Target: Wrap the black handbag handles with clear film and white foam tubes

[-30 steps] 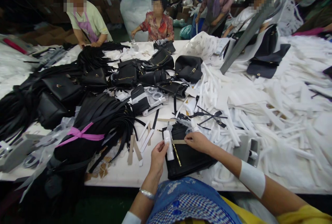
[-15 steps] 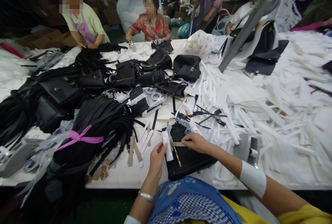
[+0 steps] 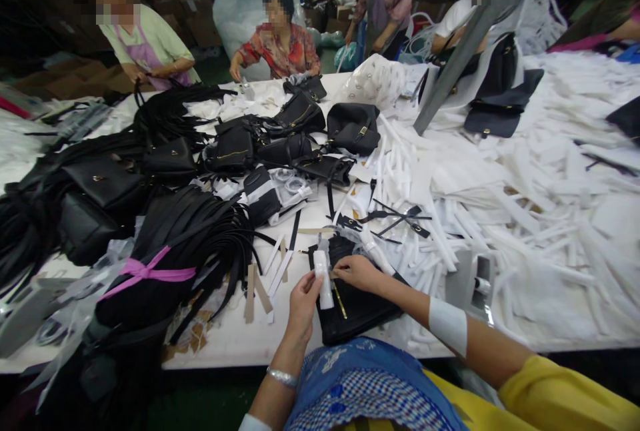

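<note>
Just in front of me a black handbag point(image 3: 367, 316) lies flat on the table, a gold zipper point(image 3: 341, 301) showing on it. My left hand point(image 3: 303, 301) pinches a white wrapping strip point(image 3: 325, 282) upright over the bag's left part. Close to its right side, my right hand point(image 3: 359, 274) has thumb and fingers pinched on a narrow beige strip, mostly hidden by the fingers now. Clear plastic point(image 3: 324, 244) stands above the white wrapping. Behind my right hand lies another white-wrapped length point(image 3: 376, 251) on the bag.
Black straps point(image 3: 185, 231) tied with a pink band point(image 3: 145, 272) are heaped at left. Several black bags point(image 3: 353, 128) lie mid-table. White foam scraps point(image 3: 540, 218) cover the right. A grey tape dispenser point(image 3: 467, 284) stands right; a slanted metal post point(image 3: 450, 51) rises behind. Co-workers point(image 3: 280, 51) are across the table.
My right hand has moved left, up to the white wrapping, and less of the beige strip shows. My left hand keeps its grip. The view has shifted slightly.
</note>
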